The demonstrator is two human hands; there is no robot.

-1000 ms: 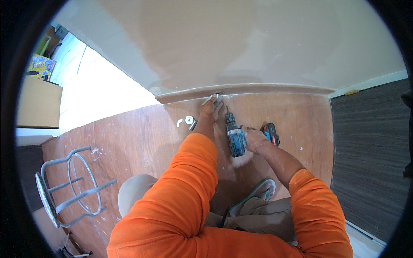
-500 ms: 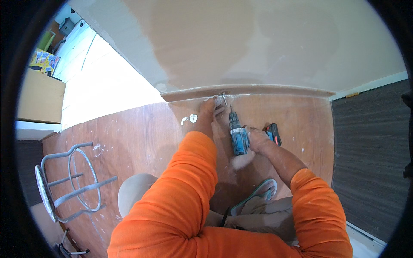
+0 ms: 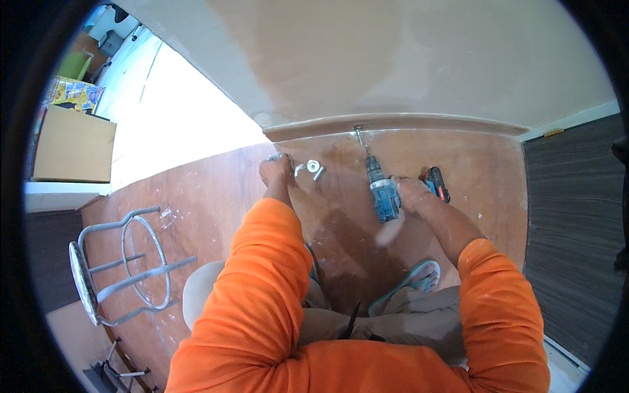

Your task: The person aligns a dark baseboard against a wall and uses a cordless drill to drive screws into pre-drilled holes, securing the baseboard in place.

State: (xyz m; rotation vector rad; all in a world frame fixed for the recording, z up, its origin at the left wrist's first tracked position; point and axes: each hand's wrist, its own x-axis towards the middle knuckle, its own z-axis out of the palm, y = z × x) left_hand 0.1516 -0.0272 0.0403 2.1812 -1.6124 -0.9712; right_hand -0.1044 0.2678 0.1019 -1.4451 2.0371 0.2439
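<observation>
My right hand is wrapped round the grip of a blue cordless drill, which lies low over the floor with its battery to the right. The drill's tip points at a thin metal rod at the foot of the wall and seems to meet it. Farther left, my left hand is closed near the floor; a small greyish thing shows at its fingertips, too small to name. Beside that hand lie a round white ring-shaped piece, a short metal cylinder and a small white scrap.
A low ledge runs along the base of the beige wall. On the left a metal-legged stool lies on its side near a cardboard-coloured box. A dark panel stands at the right. My sandalled foot rests below the drill.
My left hand has moved left, away from the rod at the wall. A short metal cylinder now shows beside the white ring. The drill's tip has come closer to the rod. The view has shifted slightly.
</observation>
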